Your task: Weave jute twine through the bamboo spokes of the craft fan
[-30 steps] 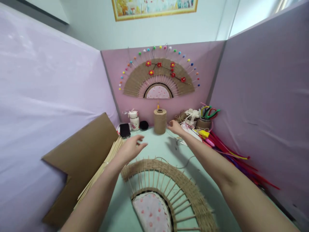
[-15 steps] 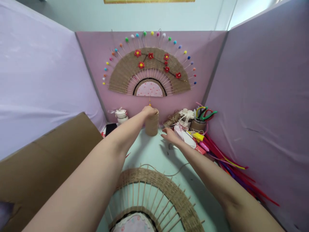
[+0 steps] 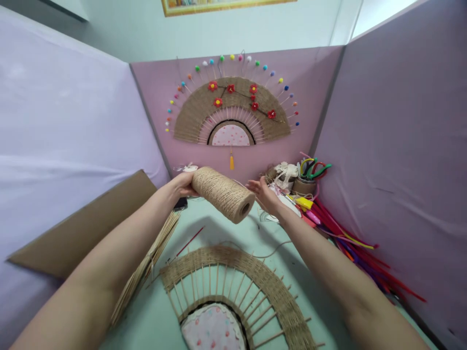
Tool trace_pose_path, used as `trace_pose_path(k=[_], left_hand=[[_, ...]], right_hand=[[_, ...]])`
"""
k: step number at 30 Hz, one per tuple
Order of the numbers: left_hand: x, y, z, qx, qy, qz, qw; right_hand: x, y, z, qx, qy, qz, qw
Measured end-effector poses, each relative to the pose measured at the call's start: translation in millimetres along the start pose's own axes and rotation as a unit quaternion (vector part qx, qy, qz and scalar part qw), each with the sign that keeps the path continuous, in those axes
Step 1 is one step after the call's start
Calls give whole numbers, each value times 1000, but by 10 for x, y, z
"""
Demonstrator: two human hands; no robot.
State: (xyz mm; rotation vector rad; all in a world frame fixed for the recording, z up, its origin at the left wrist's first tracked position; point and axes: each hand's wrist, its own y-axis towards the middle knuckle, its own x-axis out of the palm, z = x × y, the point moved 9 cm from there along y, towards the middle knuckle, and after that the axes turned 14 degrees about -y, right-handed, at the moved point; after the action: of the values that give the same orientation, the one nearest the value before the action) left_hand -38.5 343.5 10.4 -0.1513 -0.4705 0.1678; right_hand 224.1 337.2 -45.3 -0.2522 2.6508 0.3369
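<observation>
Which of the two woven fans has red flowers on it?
The upper fan against the pink panel; the lower fan, flat on the table, shows none on its woven band.

- The left hand (image 3: 187,184) grasps one end of a spool of twine (image 3: 221,194), holding it tilted above the worktop (image 3: 189,311).
- The right hand (image 3: 267,195) is just beside the spool's other end, fingers stretched out.
- Below lies a woven fan (image 3: 292,306) with thin ribs and a spotted cloth centre.
- To its left are a bundle of sticks (image 3: 160,248) and a sheet of cardboard (image 3: 85,223).
- At right, a jar of tools (image 3: 304,186) stands near red pipe cleaners (image 3: 330,217).
- Behind, a flowered fan (image 3: 191,119) hangs on a pink panel (image 3: 146,73), a yellow tassel (image 3: 231,162) beneath it.
</observation>
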Motion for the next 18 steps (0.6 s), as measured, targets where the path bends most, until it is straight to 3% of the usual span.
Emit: trace_pose_path(k=[2, 5, 7, 10, 15, 16, 18], left_hand=[[-143, -226, -108, -55, -5, 4, 998], [-275, -476, -208, -99, -64, -5, 993], [-341, -569, -208, -102, -122, -8, 987], [-494, -619, -134, -64, -185, 29, 980], [-886, -670, 81, 85, -249, 178, 948], [-930, -681, 141, 118, -253, 182, 943], [-941, -671, 210, 139, -240, 142, 950]], right_hand=[[187, -154, -178, 5, 106, -117, 987], [408, -502, -420, 23, 189, -295, 936], [412, -661, -496, 25, 180, -338, 924], [233, -712, -511, 10, 116, -277, 954], [-148, -821, -583, -4, 65, -242, 968], [-331, -780, -612, -13, 79, -197, 977], [-909, -647, -616, -32, 111, 4, 993]])
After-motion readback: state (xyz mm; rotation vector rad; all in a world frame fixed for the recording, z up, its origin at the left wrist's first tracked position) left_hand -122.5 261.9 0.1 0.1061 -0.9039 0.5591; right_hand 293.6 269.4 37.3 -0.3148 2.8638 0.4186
